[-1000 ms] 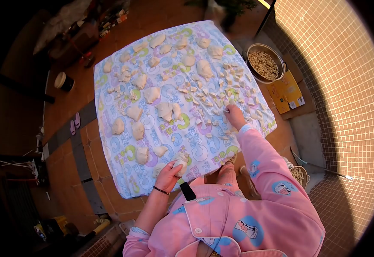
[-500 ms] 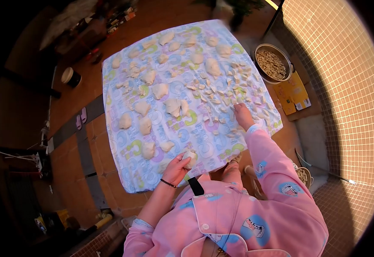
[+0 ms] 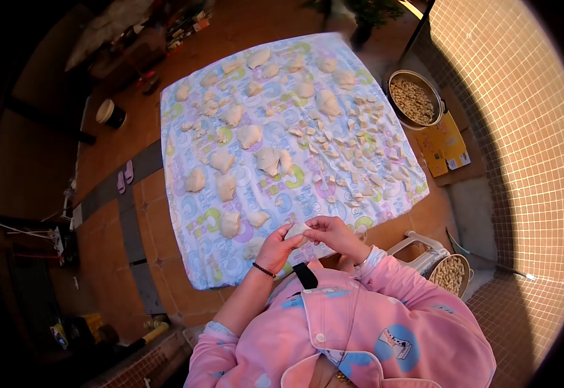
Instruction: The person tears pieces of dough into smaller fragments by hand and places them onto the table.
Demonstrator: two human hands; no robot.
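Observation:
A pale, dough-like lump [image 3: 297,231] is held just above the near edge of the table. My left hand [image 3: 274,251], with a dark beaded bracelet at the wrist, grips it from the left. From the right, the fingers and thumb of my right hand [image 3: 334,237] pinch the same lump; its underside is hidden. Beneath both hands spreads a patterned cloth [image 3: 195,255] covering the table. Larger pale lumps [image 3: 250,136] lie over its left and middle, and several small cut or torn pieces [image 3: 359,153] are scattered at the right.
Right of the table sits a large pan [image 3: 438,107] full of small pale pieces, beside yellow cardboard [image 3: 450,143]. A second filled pot [image 3: 468,279] stands near a white stool frame [image 3: 419,251]. Pink slippers [image 3: 129,172] and a bucket [image 3: 110,114] are on the tiled floor at left.
My right hand has come back from the small pieces at the right and now meets my left hand at the lump. The left hand has kept its hold. The view has shifted slightly.

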